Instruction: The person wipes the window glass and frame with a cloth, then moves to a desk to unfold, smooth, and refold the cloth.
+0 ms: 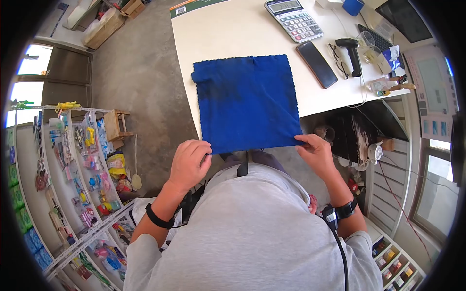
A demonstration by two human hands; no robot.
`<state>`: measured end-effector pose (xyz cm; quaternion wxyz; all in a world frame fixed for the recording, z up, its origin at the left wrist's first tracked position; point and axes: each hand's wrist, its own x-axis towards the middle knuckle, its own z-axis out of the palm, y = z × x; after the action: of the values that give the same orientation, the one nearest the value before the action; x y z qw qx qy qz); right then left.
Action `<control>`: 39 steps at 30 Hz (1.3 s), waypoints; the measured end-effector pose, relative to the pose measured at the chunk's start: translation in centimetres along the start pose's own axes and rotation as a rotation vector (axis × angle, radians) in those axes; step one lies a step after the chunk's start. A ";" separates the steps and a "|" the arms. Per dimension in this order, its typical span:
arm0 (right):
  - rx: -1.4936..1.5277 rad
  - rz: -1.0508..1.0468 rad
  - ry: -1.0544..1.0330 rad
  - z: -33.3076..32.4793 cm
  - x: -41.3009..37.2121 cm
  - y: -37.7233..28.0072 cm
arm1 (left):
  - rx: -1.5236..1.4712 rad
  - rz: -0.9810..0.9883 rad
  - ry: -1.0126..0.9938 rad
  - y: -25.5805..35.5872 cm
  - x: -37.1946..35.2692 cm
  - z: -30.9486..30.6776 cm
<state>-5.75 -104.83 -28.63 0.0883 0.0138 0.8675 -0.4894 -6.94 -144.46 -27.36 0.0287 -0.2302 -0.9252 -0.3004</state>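
Observation:
A square blue cloth [247, 106] with scalloped edges lies mostly flat on the white table [218, 31], and its near edge hangs past the table's front. My left hand [191, 162] pinches the near left corner between thumb and fingers. At the near right corner, my right hand [315, 151] pinches the cloth the same way. The near edge is held taut between both hands. A small fold shows at the far left corner, and a darker patch runs across the upper left part of the cloth.
Right of the cloth lie a phone [316, 65], a calculator [294, 20], eyeglasses [338, 61] and a barcode scanner [350, 57]. A small bottle [381, 85] stands near the table's right edge. Shelves of packaged goods [90, 165] line the left side.

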 end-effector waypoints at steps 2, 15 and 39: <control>-0.059 -0.014 -0.029 -0.5 0.0 -1.3 | -0.033 -0.030 -0.022 0.5 0.0 -0.6; -0.349 -0.201 0.203 -2.5 22.3 -5.1 | -0.240 -0.415 0.071 -10.7 18.8 -2.8; -0.791 -0.800 0.102 0.7 16.7 0.4 | 0.320 0.224 0.121 -7.4 11.2 2.4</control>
<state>-22.02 -106.25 -32.12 -0.1476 -0.3268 0.9256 -0.1212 -19.98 -143.80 -31.19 0.1535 -0.3055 -0.9264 -0.1578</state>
